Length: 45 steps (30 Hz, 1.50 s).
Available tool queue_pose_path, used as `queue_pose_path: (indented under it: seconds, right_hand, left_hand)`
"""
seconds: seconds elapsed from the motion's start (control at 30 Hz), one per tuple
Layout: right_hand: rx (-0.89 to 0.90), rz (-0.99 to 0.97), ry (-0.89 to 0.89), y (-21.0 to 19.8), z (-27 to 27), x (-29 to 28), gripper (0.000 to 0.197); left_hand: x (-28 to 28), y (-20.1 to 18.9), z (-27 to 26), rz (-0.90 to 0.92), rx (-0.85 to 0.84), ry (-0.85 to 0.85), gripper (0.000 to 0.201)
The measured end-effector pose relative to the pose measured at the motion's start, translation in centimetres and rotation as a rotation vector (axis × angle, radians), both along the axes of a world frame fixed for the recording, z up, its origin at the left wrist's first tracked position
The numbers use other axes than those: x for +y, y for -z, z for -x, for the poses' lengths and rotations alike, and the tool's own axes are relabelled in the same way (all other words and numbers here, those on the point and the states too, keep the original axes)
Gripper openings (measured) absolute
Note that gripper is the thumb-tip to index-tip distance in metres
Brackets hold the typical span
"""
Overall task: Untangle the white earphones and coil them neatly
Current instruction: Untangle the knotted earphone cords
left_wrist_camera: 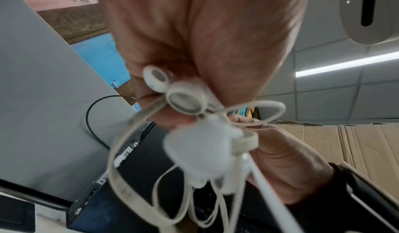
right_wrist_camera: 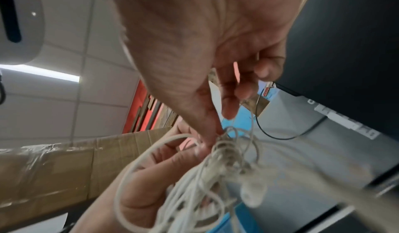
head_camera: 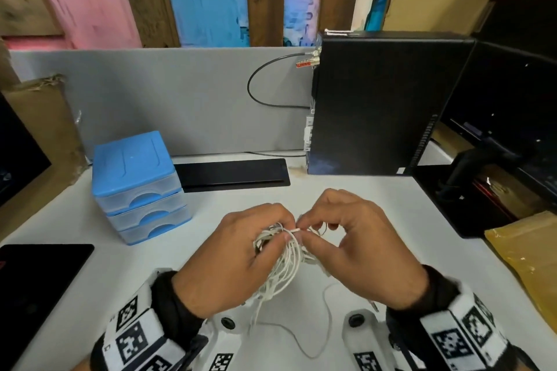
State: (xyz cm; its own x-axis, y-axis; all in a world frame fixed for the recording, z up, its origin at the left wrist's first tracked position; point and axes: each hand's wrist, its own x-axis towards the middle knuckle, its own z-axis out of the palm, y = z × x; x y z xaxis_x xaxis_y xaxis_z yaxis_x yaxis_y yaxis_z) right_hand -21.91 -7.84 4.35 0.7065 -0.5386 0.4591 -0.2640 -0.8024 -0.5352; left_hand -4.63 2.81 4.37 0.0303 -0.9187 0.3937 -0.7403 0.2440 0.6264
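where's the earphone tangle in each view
Head: the earphones are at lower centre, between the left hand and right hand.
Left wrist: centre, earbuds under the fingers, cord hanging below.
Right wrist: lower centre, cord loops trailing down.
Shared landmark: the black computer tower, lower left and at right in the wrist views.

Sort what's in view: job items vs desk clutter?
In the job: white earphones, tangled, gripped by left hand; right hand pinching a strand.

Just lying about: blue drawer unit, black PC tower, yellow envelope.
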Motion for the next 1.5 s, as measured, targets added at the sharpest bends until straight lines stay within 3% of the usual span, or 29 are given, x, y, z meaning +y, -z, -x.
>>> queue_pose_path:
  seconds: [0.2, 0.27, 0.37, 0.43, 0.57, 0.73, 0.87, 1.0, 1.07, 1.17, 1.27, 1.33, 1.4, 1.5]
  right_hand:
    - [0.159, 0.201, -0.041, -0.6, 0.2, 0.6, 0.006]
    - [0.099, 0.093, -0.071, -0.1, -0.1, 0.6, 0.010]
    - [-0.119, -0.268, -0.083, 0.3, -0.6, 0.0, 0.012]
    - [-0.198, -0.368, -0.057, 0.3, -0.8, 0.1, 0.013]
    - [-0.304, -0.411, -0.049, 0.1, -0.8, 0.5, 0.013]
    - [-0.439, -0.577, -0.118, -0.5, -0.6, 0.7, 0.012]
    - [-0.535, -0.584, -0.197, -1.0, -0.7, 1.3, 0.010]
    - [-0.555, -0.632, -0.338, -1.3, -0.3, 0.8, 0.005]
    - [-0.532, -0.675, -0.376, -1.1, -0.3, 0.9, 0.005]
    - [-0.444, -0.556, -0.324, -0.2, -0.7, 1.3, 0.005]
    - [-0.356, -0.155, -0.117, 0.3, -0.8, 0.9, 0.008]
    - [-0.350, 0.010, -0.001, 0.0, -0.5, 0.5, 0.008]
    - [-0.372, 0.010, 0.030, -0.4, -0.1, 0.3, 0.007]
    - [-0.354, -0.206, -0.039, -0.9, 0.3, 0.1, 0.006]
  left_hand:
    - [0.1, 0.1, 0.5, -0.155, -0.004, 0.011, 0.013]
    - [0.2, 0.0, 0.5, -0.206, 0.047, 0.014, 0.013]
    - [0.1, -0.5, 0.0, -0.233, 0.130, -0.011, 0.011]
    - [0.2, -0.8, -0.2, -0.233, 0.218, -0.016, 0.012]
    - [0.2, -0.9, 0.2, -0.236, 0.336, -0.029, 0.007]
    - [0.1, -1.1, -0.2, -0.231, 0.261, -0.102, 0.010]
    - [0.3, -1.2, -0.2, -0.205, 0.325, -0.078, 0.010]
    - [0.2, -1.3, -0.1, -0.194, 0.447, -0.022, 0.004]
    - [0.1, -1.2, -0.2, -0.224, 0.454, 0.001, 0.010]
    - [-0.1, -1.0, -0.6, -0.282, 0.460, -0.013, 0.017]
    - [-0.3, -0.9, -0.8, -0.317, 0.530, -0.036, 0.004]
    - [-0.2, -0.6, -0.7, -0.333, 0.507, -0.047, 0.004]
    - [-0.2, -0.3, -0.5, -0.340, 0.449, -0.063, 0.004]
    - [-0.2, -0.1, -0.4, -0.348, 0.368, -0.054, 0.006]
